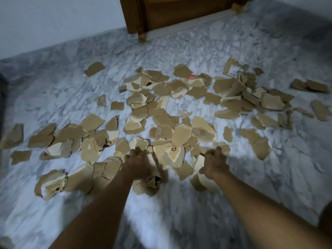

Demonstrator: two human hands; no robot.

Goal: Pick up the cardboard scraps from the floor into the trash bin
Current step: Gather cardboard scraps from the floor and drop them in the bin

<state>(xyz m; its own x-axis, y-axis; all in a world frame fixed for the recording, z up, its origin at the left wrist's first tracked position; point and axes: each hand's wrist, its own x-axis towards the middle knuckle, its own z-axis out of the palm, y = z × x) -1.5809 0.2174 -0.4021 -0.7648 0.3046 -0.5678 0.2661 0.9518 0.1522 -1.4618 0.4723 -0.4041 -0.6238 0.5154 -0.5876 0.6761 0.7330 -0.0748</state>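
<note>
Cardboard scraps [181, 133] litter the marble floor [53, 97] while the left hand [139, 161] and right hand [215, 163] each clutch some.

Torn, irregular tan and pale-beige cardboard scraps [181, 135] lie scattered, mostly flat and overlapping. They are thickest just beyond the left hand [139, 162] and right hand [214, 163], which both touch the nearest pieces. Looser scraps spread well left of the left hand and far right of the right; a few carry labels or pen marks.
</note>
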